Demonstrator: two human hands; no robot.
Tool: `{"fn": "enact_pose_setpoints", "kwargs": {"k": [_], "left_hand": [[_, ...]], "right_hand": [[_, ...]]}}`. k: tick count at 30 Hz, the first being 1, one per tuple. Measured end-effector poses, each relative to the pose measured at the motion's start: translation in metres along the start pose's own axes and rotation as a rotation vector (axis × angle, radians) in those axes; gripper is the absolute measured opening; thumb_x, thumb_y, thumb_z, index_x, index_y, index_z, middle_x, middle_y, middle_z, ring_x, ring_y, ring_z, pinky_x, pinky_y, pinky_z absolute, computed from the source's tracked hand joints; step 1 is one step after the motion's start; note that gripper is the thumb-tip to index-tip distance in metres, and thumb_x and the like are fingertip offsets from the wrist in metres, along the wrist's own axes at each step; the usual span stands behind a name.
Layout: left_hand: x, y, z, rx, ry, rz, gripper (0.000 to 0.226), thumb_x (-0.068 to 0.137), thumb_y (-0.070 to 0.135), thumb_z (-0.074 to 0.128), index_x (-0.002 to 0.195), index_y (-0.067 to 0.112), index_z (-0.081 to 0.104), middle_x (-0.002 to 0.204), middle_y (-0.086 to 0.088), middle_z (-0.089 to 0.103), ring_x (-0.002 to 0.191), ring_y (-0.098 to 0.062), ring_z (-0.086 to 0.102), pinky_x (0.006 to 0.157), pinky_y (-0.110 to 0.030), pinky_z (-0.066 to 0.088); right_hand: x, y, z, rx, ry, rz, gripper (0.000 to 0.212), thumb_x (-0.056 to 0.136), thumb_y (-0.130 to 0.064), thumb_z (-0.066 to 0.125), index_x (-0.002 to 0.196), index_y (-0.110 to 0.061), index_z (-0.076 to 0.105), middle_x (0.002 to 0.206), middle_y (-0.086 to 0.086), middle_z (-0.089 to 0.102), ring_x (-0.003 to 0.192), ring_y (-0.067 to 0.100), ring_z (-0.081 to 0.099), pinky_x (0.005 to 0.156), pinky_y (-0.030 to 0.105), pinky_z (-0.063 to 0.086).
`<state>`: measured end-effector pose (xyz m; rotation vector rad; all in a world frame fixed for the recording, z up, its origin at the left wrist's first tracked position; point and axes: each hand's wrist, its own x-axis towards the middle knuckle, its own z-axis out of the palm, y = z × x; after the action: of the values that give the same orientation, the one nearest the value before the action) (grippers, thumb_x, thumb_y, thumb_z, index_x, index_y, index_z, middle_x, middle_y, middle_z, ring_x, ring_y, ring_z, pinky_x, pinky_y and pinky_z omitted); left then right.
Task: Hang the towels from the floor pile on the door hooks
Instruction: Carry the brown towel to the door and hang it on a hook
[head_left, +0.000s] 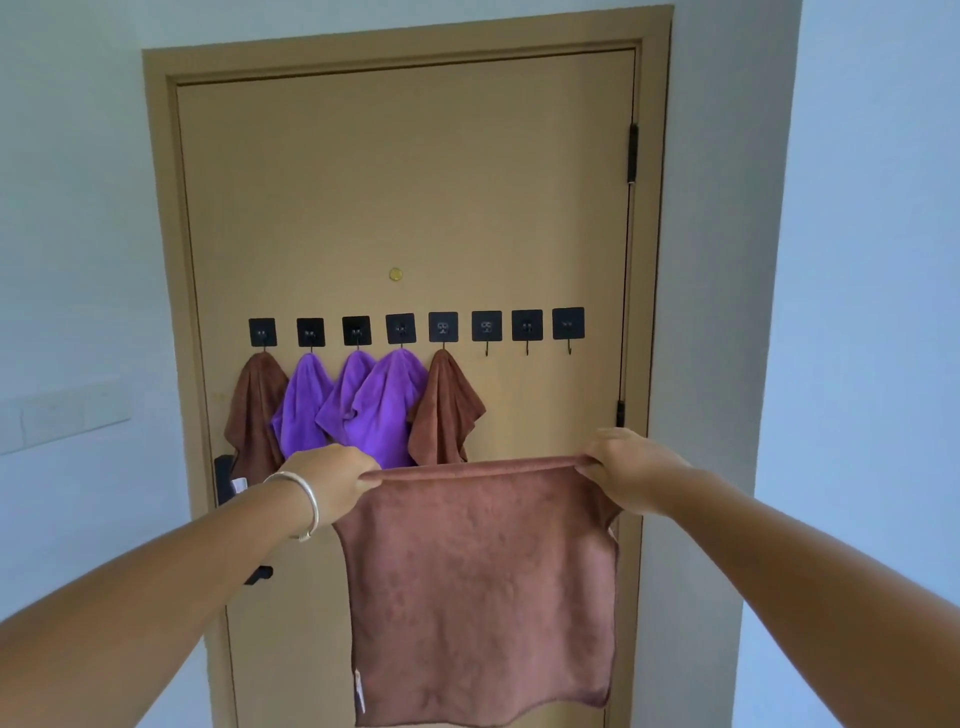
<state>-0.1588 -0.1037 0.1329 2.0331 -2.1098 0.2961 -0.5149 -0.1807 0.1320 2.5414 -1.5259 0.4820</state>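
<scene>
I hold a brown towel (480, 587) spread flat in front of the tan door (405, 197). My left hand (332, 480) pinches its top left corner and my right hand (631, 470) pinches the top right corner, so the top edge is stretched between them. A row of black square hooks crosses the door at mid height. The five on the left carry towels: a brown towel (254, 410), three purple towels (382, 410), then another brown towel (447, 410). The three hooks on the right (527, 327) are bare. The floor pile is out of view.
A black door handle and lock (226, 478) sit at the door's left edge, partly behind my left wrist. A brass peephole (395, 274) is above the hooks. White walls flank the door frame, with a switch plate (62, 415) on the left wall.
</scene>
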Motion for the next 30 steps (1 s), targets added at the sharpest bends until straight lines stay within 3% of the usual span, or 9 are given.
{"fn": "enact_pose_setpoints", "kwargs": {"k": [9, 13, 15, 18, 21, 24, 26, 28, 30], "left_hand": [[0.133, -0.039, 0.029, 0.002, 0.148, 0.180, 0.028, 0.103, 0.039, 0.034, 0.091, 0.032, 0.059, 0.088, 0.009, 0.065, 0.084, -0.014, 0.060, 0.078, -0.035, 0.051], [0.201, -0.063, 0.036, -0.065, 0.200, 0.227, 0.028, 0.103, 0.034, 0.035, 0.112, 0.035, 0.062, 0.105, 0.015, 0.066, 0.098, -0.011, 0.060, 0.084, -0.035, 0.050], [0.233, -0.073, 0.040, -0.092, 0.267, 0.275, 0.031, 0.103, 0.028, 0.036, 0.120, 0.034, 0.061, 0.116, 0.017, 0.063, 0.110, -0.010, 0.056, 0.088, -0.030, 0.047], [0.272, -0.077, 0.044, -0.073, 0.412, 0.398, 0.041, 0.097, 0.007, 0.042, 0.125, 0.027, 0.062, 0.126, 0.015, 0.060, 0.117, -0.010, 0.051, 0.086, -0.019, 0.037], [0.301, -0.071, 0.045, -0.067, 0.507, 0.492, 0.044, 0.083, -0.009, 0.046, 0.108, 0.023, 0.064, 0.113, 0.008, 0.065, 0.104, -0.016, 0.057, 0.073, -0.024, 0.038], [0.316, -0.061, 0.040, 0.076, 0.538, 0.644, 0.042, 0.071, -0.011, 0.057, 0.088, 0.027, 0.050, 0.094, 0.008, 0.060, 0.079, -0.016, 0.056, 0.058, -0.029, 0.041], [0.323, -0.055, 0.037, 0.171, 0.584, 0.703, 0.041, 0.060, -0.007, 0.071, 0.084, 0.024, 0.056, 0.097, 0.007, 0.063, 0.074, -0.014, 0.056, 0.053, -0.026, 0.046], [0.329, -0.050, 0.033, 0.253, 0.606, 0.648, 0.040, 0.049, 0.008, 0.081, 0.076, 0.028, 0.061, 0.087, 0.017, 0.060, 0.066, -0.004, 0.046, 0.050, -0.018, 0.039], [0.339, -0.046, 0.029, 0.351, 0.570, 0.672, 0.042, 0.038, 0.005, 0.082, 0.067, 0.028, 0.061, 0.078, 0.015, 0.059, 0.061, -0.009, 0.045, 0.047, -0.019, 0.032]], "right_hand": [[0.130, 0.021, 0.033, 0.069, 0.032, 0.120, 0.023, 0.099, -0.029, 0.041, 0.087, -0.032, 0.060, 0.086, -0.011, 0.055, 0.078, 0.008, 0.053, 0.062, 0.023, 0.040], [0.190, 0.025, 0.033, 0.076, 0.058, 0.193, 0.024, 0.099, -0.026, 0.043, 0.094, -0.025, 0.066, 0.091, -0.006, 0.061, 0.081, 0.013, 0.058, 0.069, 0.028, 0.050], [0.217, 0.027, 0.031, 0.092, 0.092, 0.221, 0.025, 0.099, -0.023, 0.044, 0.097, -0.025, 0.069, 0.092, -0.004, 0.063, 0.083, 0.015, 0.059, 0.076, 0.033, 0.054], [0.248, 0.032, 0.034, 0.122, 0.195, 0.199, 0.030, 0.097, -0.013, 0.045, 0.093, -0.026, 0.072, 0.090, -0.007, 0.064, 0.081, 0.012, 0.058, 0.068, 0.025, 0.050], [0.272, 0.037, 0.037, 0.146, 0.296, 0.164, 0.038, 0.095, -0.005, 0.043, 0.089, -0.029, 0.071, 0.088, -0.012, 0.062, 0.080, 0.009, 0.057, 0.063, 0.017, 0.044], [0.291, 0.046, 0.035, 0.145, 0.345, 0.128, 0.040, 0.092, -0.002, 0.040, 0.085, -0.032, 0.065, 0.087, -0.010, 0.062, 0.080, 0.010, 0.057, 0.066, 0.023, 0.049], [0.300, 0.054, 0.032, 0.118, 0.354, 0.107, 0.036, 0.087, 0.001, 0.036, 0.082, -0.031, 0.053, 0.083, -0.004, 0.059, 0.074, 0.014, 0.054, 0.063, 0.032, 0.046], [0.308, 0.060, 0.028, 0.007, 0.346, 0.025, 0.032, 0.077, 0.006, 0.033, 0.079, -0.026, 0.036, 0.080, -0.003, 0.051, 0.071, 0.018, 0.046, 0.057, 0.035, 0.040], [0.317, 0.066, 0.023, -0.170, 0.345, -0.109, 0.036, 0.067, 0.009, 0.037, 0.078, -0.025, 0.035, 0.087, -0.007, 0.050, 0.080, 0.019, 0.045, 0.059, 0.036, 0.040]]}}
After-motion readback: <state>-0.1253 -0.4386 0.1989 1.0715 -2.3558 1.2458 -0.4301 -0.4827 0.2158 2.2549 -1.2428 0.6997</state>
